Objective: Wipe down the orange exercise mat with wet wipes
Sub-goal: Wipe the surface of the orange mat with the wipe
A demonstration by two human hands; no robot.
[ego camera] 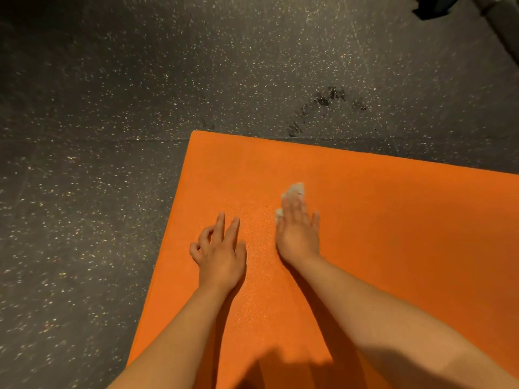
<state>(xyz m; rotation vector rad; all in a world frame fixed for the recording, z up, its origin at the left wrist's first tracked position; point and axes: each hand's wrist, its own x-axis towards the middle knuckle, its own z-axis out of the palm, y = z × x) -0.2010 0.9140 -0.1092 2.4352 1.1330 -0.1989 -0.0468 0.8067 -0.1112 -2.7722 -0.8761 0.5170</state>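
Observation:
The orange exercise mat (379, 220) lies flat on the floor and fills the lower right of the view; its far left corner is near the middle. My right hand (299, 234) presses a crumpled white wet wipe (295, 190) onto the mat with straight fingers; most of the wipe is hidden under the fingers. My left hand (219, 254) rests on the mat near its left edge, fingers spread and relaxed, holding nothing.
Dark speckled rubber floor (112, 136) surrounds the mat to the left and beyond. Wet dark spots (328, 99) mark the floor past the mat's far edge. A dark piece of gym equipment (477, 9) sits in the top right corner.

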